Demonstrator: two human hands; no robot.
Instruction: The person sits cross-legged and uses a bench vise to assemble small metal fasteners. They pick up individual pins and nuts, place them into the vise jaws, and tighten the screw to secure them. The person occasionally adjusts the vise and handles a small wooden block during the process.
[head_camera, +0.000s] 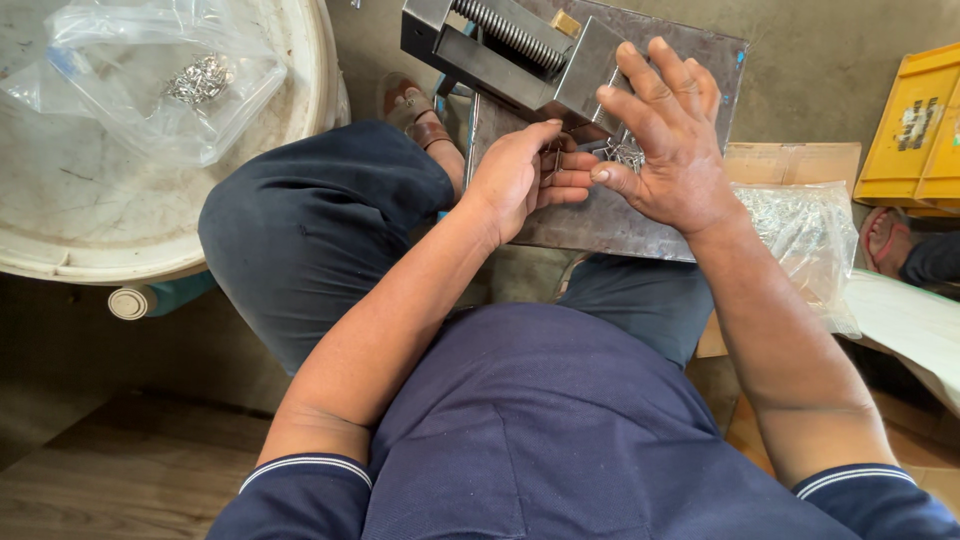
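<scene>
Both hands over my lap: left hand (520, 175) pinching a thin wire piece (553, 160), right hand (665, 150) spread above loose clips (625, 153) on steel plate (640, 225); bagfuls remain, I judge.

A small thin wire piece (553, 160), silvery and bent like a clip, sits pinched upright between curled fingertips, just in front of the vise. Just beside it to the right, a loose tangle of similar shiny wire pieces (625, 153) lies on the grey steel plate, partly under spread fingers.
</scene>
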